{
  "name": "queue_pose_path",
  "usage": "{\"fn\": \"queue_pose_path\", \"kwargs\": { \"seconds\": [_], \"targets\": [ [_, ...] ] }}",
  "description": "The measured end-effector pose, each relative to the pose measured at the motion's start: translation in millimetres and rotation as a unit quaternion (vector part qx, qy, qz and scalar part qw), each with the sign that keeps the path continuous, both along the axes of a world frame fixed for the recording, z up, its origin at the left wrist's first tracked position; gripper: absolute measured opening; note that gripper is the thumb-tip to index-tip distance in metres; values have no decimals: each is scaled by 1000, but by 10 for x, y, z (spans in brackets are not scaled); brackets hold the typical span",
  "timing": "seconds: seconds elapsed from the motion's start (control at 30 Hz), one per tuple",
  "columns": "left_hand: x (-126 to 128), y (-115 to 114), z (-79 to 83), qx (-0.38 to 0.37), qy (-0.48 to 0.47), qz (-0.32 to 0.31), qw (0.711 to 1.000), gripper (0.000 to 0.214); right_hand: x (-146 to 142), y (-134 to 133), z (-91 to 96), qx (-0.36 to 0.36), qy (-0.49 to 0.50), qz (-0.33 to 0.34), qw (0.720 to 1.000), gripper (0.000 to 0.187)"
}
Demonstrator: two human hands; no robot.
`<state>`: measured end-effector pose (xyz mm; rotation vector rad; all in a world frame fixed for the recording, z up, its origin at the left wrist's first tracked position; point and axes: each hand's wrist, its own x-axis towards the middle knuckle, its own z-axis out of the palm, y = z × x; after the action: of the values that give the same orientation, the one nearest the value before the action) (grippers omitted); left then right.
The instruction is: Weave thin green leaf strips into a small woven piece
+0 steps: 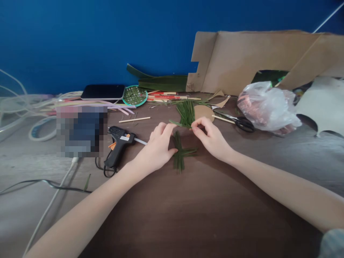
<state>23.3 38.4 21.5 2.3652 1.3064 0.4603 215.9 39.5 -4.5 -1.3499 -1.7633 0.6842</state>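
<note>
Green leaf strips lie crossed in a small woven piece (181, 152) on the brown table. My left hand (158, 147) is beside it, thumb and index finger spread apart, the thumb touching its left edge. The index fingertip is by the left end of a single leaf strip (179, 123). My right hand (211, 138) is closed in a pinch on the right end of that strip. Just beyond it lies a bundle of cut leaf strips (186, 111), next to a round cardboard disc (204, 113).
A black glue gun (119, 143) and its cord lie left of my left hand. Scissors (243, 123), a wooden stick (224, 119) and a plastic bag (267, 107) are on the right. A cardboard sheet (242, 61) stands behind; a phone (103, 92) lies at the back left.
</note>
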Motion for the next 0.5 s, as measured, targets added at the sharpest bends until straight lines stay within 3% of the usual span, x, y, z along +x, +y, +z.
{"fn": "queue_pose_path", "kwargs": {
  "seconds": [0.3,0.5],
  "targets": [
    [-18,-70,-86,50,-54,-33,997,47,-17,18,-1,-9,49,-69,996,9],
    [-12,-78,-103,81,-44,-55,994,41,1,0,15,12,42,-3,999,10]
  ]
}}
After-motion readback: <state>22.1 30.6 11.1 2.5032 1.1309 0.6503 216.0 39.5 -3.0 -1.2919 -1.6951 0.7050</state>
